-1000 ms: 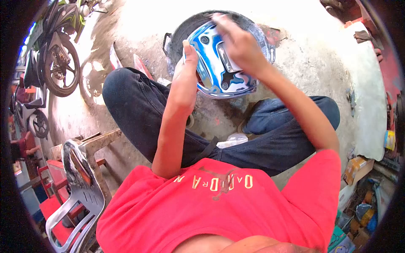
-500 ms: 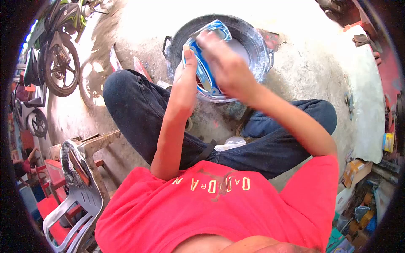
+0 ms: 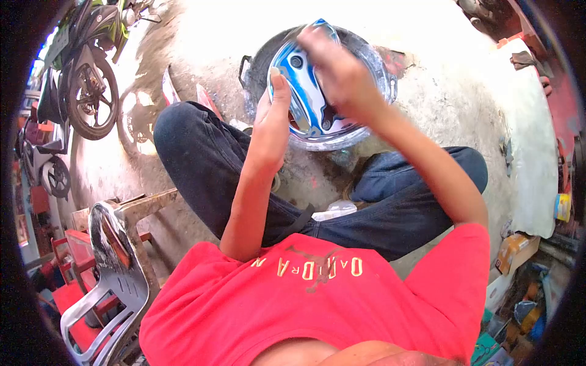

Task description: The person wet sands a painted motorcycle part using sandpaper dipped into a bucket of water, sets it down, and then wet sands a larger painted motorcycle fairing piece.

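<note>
A glossy blue-and-white motorcycle body panel (image 3: pixel 301 82) is tilted over a dark round basin (image 3: pixel 253 82) between my knees. My left hand (image 3: pixel 272 125) grips the panel's left edge, thumb on the front face and the other fingers mostly hidden behind it. Across the panel's upper right side lies my right hand (image 3: pixel 349 82), its fingers smeared by motion. Whether it has anything under the fingers does not show. Two round holes or mounts show on the panel's face. Pale liquid was visible in the basin earlier; the panel and hand now cover much of it.
Red-and-white panel pieces (image 3: pixel 170 86) rest on the concrete floor beyond my left knee. A grey plastic chair (image 3: pixel 131 287) stands at lower left, and a motorcycle (image 3: pixel 91 91) at upper left. At right lie a long pale sheet (image 3: pixel 531 152) and a cardboard box (image 3: pixel 516 252).
The panel has turned so more of its face shows. My right hand has shifted slightly right and up across it, while my left hand keeps its grip.
</note>
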A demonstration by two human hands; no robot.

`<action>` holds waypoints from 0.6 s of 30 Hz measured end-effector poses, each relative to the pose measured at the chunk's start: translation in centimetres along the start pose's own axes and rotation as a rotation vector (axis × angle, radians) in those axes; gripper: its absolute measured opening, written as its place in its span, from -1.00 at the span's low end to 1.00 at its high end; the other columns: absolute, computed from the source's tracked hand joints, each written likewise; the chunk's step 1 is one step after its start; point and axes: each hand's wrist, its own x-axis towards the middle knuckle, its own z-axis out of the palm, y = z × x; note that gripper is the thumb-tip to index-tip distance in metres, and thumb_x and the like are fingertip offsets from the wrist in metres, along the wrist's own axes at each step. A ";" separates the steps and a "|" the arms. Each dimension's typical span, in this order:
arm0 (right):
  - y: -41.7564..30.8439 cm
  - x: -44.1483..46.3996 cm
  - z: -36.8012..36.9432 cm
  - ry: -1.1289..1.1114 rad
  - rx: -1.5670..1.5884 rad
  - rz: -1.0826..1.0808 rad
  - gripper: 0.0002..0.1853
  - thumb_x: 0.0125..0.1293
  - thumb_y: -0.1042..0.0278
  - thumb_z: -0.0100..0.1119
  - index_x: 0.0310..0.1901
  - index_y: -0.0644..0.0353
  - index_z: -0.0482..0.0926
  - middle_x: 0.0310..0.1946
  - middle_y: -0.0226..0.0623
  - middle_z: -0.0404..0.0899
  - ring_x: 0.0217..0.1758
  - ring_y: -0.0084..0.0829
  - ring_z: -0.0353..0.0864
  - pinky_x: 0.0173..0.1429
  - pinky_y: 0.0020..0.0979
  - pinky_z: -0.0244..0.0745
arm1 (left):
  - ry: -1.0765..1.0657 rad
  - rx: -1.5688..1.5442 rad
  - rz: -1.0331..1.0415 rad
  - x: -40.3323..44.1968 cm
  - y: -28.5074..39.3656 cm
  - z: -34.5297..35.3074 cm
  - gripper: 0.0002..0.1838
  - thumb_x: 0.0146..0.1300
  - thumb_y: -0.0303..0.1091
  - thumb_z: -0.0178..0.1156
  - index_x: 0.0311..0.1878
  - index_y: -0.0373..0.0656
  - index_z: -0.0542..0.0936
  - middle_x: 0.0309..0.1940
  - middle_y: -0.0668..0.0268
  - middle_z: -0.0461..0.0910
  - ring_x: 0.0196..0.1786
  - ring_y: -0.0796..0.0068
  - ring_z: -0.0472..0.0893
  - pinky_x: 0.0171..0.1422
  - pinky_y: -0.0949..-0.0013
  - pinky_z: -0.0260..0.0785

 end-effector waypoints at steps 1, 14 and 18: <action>1.5 0.7 -0.8 0.017 0.071 0.146 -0.52 0.39 0.52 0.14 0.34 0.26 0.46 0.32 0.05 0.48 0.43 -0.05 0.46 0.50 -0.22 0.34 | -0.016 0.000 0.007 -0.1 -0.1 0.1 -0.35 0.60 0.19 -0.19 0.35 -0.23 0.42 -0.05 0.39 0.61 -0.10 0.69 0.59 -0.04 0.54 0.44; -4.4 -1.5 -0.2 -0.286 0.040 -0.243 -0.49 0.37 0.55 0.13 0.37 0.25 0.43 0.34 -0.06 0.49 0.45 -0.11 0.44 0.51 -0.16 0.36 | 0.251 -0.464 -0.008 1.4 0.3 -1.9 -0.52 0.65 0.01 -0.22 0.33 -0.15 0.39 0.22 0.22 0.53 0.25 0.31 0.54 0.35 0.19 0.40; -1.7 -1.0 -0.4 -0.333 -0.108 -0.282 -0.52 0.39 0.53 0.11 0.35 0.22 0.46 0.33 -0.05 0.49 0.43 -0.11 0.46 0.51 -0.17 0.36 | 0.369 -0.677 0.191 1.5 1.5 -2.2 -0.48 0.64 0.04 -0.21 0.40 -0.14 0.33 0.30 0.17 0.47 0.32 0.25 0.50 0.42 0.07 0.38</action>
